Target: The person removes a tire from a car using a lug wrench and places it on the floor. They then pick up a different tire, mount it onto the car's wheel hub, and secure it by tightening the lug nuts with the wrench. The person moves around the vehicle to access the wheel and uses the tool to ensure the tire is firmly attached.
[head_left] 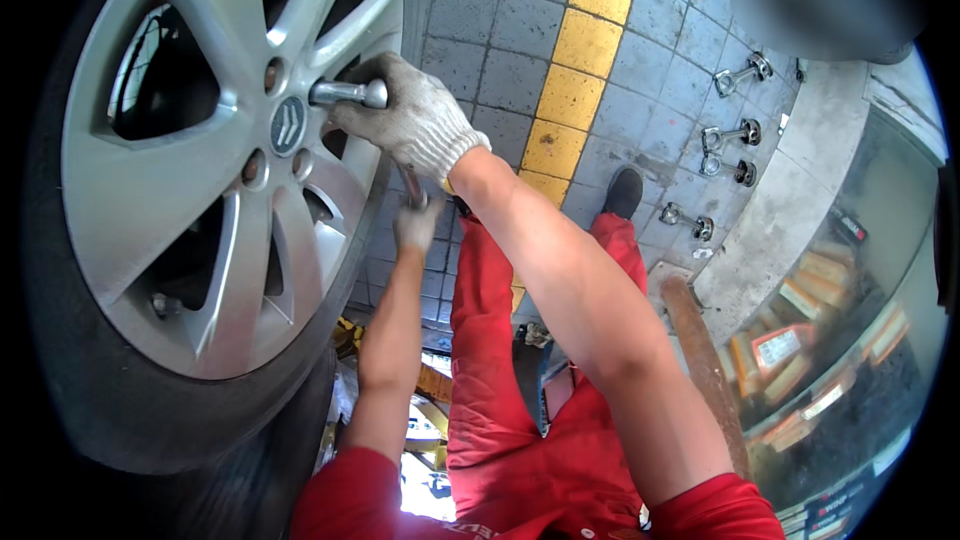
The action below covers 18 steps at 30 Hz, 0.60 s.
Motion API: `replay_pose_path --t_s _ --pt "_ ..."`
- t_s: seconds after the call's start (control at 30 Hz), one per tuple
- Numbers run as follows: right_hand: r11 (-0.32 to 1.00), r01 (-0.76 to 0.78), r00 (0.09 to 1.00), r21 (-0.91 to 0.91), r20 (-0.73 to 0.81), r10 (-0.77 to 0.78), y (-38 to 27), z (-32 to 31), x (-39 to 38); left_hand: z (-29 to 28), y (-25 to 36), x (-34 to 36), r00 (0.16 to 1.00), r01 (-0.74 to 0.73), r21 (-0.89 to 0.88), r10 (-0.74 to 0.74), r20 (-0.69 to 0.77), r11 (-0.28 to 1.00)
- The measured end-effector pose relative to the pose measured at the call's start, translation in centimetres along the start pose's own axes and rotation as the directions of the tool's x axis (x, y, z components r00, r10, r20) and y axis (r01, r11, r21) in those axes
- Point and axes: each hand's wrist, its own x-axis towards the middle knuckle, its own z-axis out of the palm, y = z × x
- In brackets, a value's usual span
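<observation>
A silver alloy wheel (205, 270) with a black tire (150, 430) stands upright on my left. Its lug bolts sit recessed around the round centre cap (287, 127). My right hand (410, 118), in a whitish knit glove, is closed around the head of a chrome socket wrench (350, 93), whose socket end points into the hub beside the cap. Lower down, my left hand (415, 224) grips the wrench's handle, which runs down from under the right hand. The socket's tip and most of the left fingers are hidden.
Several pistons with connecting rods (735, 135) lie on the grey tiles to the right, past a yellow tile stripe (567, 95). A rusty pipe (702, 360) stands beside a glass case (850, 240) holding orange boxes (780, 345). A blurred oval covers the upper right.
</observation>
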Motion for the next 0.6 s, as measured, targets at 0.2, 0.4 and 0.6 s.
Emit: replay_pose_path --t_s 0.2,0.4,0.6 --pt "0.659 -0.352 0.931 0.665 0.181 0.315 -3.2 0.6 -0.9 -13.2 0.2 -25.4 0.960 0.122 -0.024 -0.124 -0.253 0.992" --pt "0.659 -0.258 0.954 0.707 0.080 0.288 -2.1 1.5 -0.8 -11.2 -1.9 -18.6 0.986 0.108 0.111 -0.092 -0.138 0.988" --pt "0.987 0.052 0.998 0.154 -0.033 -0.048 -1.3 2.7 -1.1 1.8 -0.7 7.0 0.999 -0.040 0.085 0.042 -0.022 0.996"
